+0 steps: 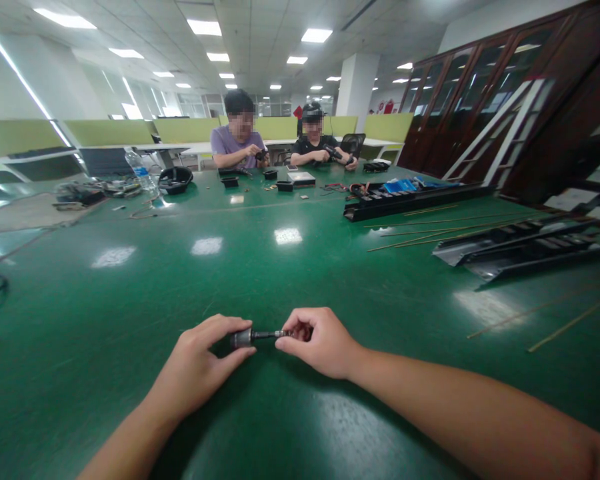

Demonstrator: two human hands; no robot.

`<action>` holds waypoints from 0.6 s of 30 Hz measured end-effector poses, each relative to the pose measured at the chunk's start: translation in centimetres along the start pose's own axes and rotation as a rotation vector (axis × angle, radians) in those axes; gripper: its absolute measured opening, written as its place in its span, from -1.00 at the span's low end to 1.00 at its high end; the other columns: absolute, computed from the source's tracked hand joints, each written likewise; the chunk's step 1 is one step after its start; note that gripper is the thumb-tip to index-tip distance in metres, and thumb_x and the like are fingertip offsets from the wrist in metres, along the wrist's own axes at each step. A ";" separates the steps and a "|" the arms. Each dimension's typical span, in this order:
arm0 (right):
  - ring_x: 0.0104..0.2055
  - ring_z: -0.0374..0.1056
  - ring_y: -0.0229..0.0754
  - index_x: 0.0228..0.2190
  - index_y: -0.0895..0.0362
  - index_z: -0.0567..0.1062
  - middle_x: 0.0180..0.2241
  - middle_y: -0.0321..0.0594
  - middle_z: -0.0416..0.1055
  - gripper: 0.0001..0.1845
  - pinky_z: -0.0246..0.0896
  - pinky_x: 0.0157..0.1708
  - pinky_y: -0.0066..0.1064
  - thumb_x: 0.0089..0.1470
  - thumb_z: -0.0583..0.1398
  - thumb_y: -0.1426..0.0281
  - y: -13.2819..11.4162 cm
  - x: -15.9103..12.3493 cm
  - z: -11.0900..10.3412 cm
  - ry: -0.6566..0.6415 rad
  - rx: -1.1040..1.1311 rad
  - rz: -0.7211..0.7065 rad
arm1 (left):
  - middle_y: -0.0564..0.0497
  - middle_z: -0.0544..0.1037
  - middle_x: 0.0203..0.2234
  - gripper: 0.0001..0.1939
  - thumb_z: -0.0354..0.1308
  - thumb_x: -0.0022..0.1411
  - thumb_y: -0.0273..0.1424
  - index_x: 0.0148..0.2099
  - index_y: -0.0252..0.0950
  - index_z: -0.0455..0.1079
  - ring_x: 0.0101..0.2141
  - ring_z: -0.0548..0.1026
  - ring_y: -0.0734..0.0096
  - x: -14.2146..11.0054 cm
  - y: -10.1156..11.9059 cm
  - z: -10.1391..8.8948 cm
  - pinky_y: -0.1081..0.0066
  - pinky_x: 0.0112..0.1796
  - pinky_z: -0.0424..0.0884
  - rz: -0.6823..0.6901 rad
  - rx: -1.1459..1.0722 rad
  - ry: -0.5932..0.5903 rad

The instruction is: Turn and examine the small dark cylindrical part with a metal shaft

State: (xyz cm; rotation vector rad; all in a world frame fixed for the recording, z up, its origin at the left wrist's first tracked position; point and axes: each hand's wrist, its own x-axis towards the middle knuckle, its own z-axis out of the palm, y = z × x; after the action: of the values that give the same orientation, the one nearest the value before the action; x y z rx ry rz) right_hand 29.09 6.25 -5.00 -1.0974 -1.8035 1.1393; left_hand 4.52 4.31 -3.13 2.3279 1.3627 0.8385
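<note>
Just over the green table, my left hand pinches a short grey metal cylinder between thumb and fingers. A thin dark shaft runs from the cylinder to the right, nearly level. My right hand is closed round the far end of this shaft, where a lighter ringed section shows beside the fingertips. Whatever lies deeper inside the right fingers is hidden. The exact kind of part cannot be made out.
Two people sit across the table, handling dark parts. Small black trays, a water bottle and a black bowl stand at the back. On the right lie black metal channels and thin rods.
</note>
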 end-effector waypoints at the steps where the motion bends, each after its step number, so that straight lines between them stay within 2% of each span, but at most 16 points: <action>1: -0.55 0.20 -0.34 -0.44 0.22 0.54 -0.59 -0.33 0.36 -0.79 0.07 -0.54 -0.50 -0.03 0.34 0.29 0.0 0.0 0.0 0.000 0.002 0.002 | 0.06 0.57 -0.17 -0.70 0.28 0.23 -0.24 0.01 -0.11 0.44 -0.17 0.54 0.38 0.0 0.0 0.0 0.40 -0.13 0.46 0.004 -0.002 0.004; 6: -0.55 0.20 -0.33 -0.44 0.21 0.53 -0.58 -0.32 0.37 -0.79 0.08 -0.54 -0.51 -0.03 0.33 0.29 0.0 0.0 0.0 -0.005 0.006 0.009 | -0.01 0.57 -0.17 -0.70 0.26 0.24 -0.24 0.00 -0.16 0.46 -0.17 0.54 0.32 0.0 0.0 -0.1 0.36 -0.12 0.47 0.007 -0.005 0.000; 10: -0.55 0.20 -0.33 -0.45 0.21 0.54 -0.58 -0.32 0.37 -0.79 0.09 -0.54 -0.51 -0.03 0.33 0.29 0.0 -0.1 0.0 -0.001 0.005 0.008 | 0.02 0.57 -0.18 -0.69 0.25 0.23 -0.19 0.00 -0.13 0.46 -0.17 0.54 0.31 0.1 -0.6 -0.3 0.37 -0.13 0.46 -0.034 0.020 0.000; 15: -0.54 0.26 -0.32 -0.45 0.21 0.56 -0.57 -0.28 0.42 -0.77 0.14 -0.52 -0.50 -0.04 0.35 0.28 0.0 -0.2 0.2 -0.039 -0.014 -0.039 | -0.03 0.56 -0.15 -0.57 0.25 0.15 -0.04 -0.04 -0.19 0.46 -0.14 0.52 0.17 0.6 -2.3 -1.4 0.25 -0.05 0.41 -0.263 0.116 0.196; 18: -0.54 0.27 -0.32 -0.45 0.21 0.56 -0.56 -0.28 0.42 -0.77 0.15 -0.51 -0.50 -0.04 0.35 0.27 0.2 -0.3 0.2 -0.052 -0.016 -0.055 | -0.03 0.55 -0.17 -0.42 0.24 0.14 0.00 0.11 -0.20 0.39 -0.19 0.51 0.20 1.0 -2.9 -1.7 0.23 -0.05 0.40 -0.464 -0.033 0.322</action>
State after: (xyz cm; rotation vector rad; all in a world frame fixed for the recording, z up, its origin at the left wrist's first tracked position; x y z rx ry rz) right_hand 29.03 5.97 -5.26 -1.0292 -1.8746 1.1325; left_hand 1.85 6.60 -3.05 1.7838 1.9011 1.0949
